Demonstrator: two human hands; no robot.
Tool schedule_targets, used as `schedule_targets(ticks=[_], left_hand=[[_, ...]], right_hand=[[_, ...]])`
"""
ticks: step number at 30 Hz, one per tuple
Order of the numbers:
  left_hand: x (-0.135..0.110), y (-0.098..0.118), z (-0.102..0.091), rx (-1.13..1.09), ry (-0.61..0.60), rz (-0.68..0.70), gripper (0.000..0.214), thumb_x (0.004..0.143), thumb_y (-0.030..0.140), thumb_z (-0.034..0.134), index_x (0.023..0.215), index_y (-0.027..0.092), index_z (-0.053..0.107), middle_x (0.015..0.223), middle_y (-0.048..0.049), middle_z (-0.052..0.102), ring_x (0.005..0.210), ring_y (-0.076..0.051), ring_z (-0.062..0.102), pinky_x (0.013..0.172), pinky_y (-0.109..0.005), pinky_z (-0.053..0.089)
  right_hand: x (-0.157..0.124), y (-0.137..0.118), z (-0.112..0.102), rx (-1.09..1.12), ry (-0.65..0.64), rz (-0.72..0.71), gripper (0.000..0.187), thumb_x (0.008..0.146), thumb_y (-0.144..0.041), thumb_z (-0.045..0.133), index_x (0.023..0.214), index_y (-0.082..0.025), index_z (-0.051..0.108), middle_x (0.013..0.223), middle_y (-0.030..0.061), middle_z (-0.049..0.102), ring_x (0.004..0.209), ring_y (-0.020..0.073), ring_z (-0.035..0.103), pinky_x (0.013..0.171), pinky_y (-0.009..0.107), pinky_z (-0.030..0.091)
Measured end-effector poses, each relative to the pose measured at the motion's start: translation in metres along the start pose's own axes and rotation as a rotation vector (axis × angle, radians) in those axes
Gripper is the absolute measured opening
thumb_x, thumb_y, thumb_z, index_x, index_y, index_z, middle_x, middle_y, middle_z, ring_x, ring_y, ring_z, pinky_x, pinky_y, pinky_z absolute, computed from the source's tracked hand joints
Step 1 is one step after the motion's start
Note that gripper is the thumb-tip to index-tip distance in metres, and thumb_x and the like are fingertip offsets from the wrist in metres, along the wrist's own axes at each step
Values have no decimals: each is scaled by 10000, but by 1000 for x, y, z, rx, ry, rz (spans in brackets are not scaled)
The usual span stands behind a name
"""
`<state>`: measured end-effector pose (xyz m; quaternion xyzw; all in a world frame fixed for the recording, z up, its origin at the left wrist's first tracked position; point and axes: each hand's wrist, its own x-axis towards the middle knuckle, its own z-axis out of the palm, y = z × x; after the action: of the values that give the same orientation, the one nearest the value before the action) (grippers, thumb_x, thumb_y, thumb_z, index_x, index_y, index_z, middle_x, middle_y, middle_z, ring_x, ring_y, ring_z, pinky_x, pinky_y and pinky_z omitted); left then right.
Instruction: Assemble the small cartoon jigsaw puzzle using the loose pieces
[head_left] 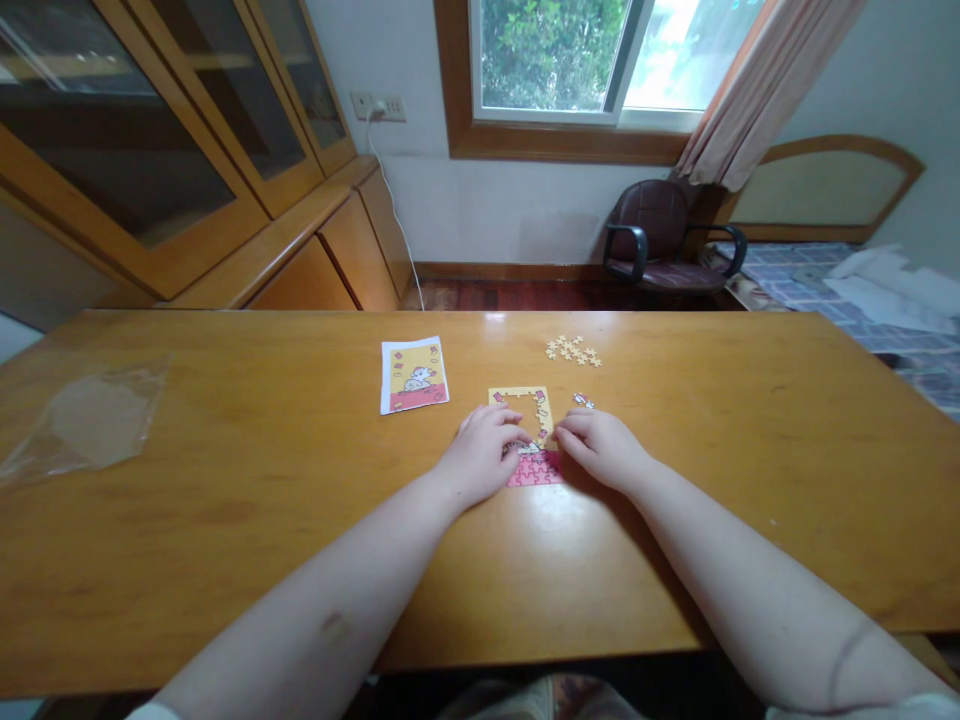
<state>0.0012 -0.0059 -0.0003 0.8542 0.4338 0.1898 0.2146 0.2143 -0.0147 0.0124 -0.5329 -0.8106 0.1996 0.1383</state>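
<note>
Bare left forearm (352, 580) and right forearm (750, 560) are nearest to me, who watch from far through the head camera, and beyond them is the puzzle (541, 462) on the table (225, 560). Its pink lower rows (534, 475) are joined, and its yellow border (517, 391) goes around an opening. The left hand (486, 447) lies over the puzzle's left side, fingers a little apart. The right hand (600, 445) is at its right edge, fingers curled together; whether they pinch something, I cannot tell. I judge the border weak around the opening, so a sideways push from either hand could break it. Patterned pieces (583, 401) lie right of the puzzle, just beyond the right hand, where a careless knuckle could scatter them. Yellow pieces (572, 350), farther beyond the puzzle, look much alike, so confusing them would be easy. The printed picture (415, 377), beyond the puzzle to its left, seems to me less at risk
</note>
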Motion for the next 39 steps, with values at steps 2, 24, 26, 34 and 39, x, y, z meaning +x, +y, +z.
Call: schedule_targets(ticks=[2, 24, 26, 34, 39], left_hand=[[0, 0, 0, 6, -8, 1, 277, 781, 129, 521, 918, 255, 725, 1176, -49, 618, 1189, -237, 482, 1072, -468, 335], [0, 2, -1, 43, -76, -63, 313, 800, 135, 499, 942, 276, 741, 1214, -42, 617, 1247, -254, 441, 1109, -516, 263], [0, 2, -1, 44, -76, -64, 315, 802, 137, 497, 945, 279, 740, 1214, -41, 617, 1249, -254, 439, 1111, -519, 257], [-1, 0, 0, 48, -102, -63, 336, 806, 141, 499, 992, 299, 730, 1246, -38, 596, 1273, -264, 416, 1114, -526, 245], [-1, 3, -2, 75, -123, -82, 351, 803, 143, 497, 1012, 309, 725, 1289, -38, 567, 1307, -269, 378, 1119, -525, 226]], right_hand=[[-1, 2, -1, -4, -27, -11, 328, 905, -244, 416, 695, -184, 660, 696, 23, 585, 689, 128, 547, 655, 241, 379], [-2, -3, 0, -19, -82, -82, 339, 921, -283, 418, 713, -181, 666, 711, 27, 606, 696, 125, 554, 633, 241, 361], [-1, -4, 0, -20, -83, -76, 349, 923, -289, 414, 703, -181, 662, 700, 26, 599, 688, 125, 550, 630, 241, 358], [-1, -4, 1, 16, -98, -36, 343, 920, -284, 414, 702, -183, 659, 698, 22, 601, 688, 121, 542, 632, 236, 357], [-1, -6, 1, -11, -109, -47, 353, 921, -299, 411, 692, -180, 652, 686, 20, 590, 691, 119, 532, 629, 233, 341]])
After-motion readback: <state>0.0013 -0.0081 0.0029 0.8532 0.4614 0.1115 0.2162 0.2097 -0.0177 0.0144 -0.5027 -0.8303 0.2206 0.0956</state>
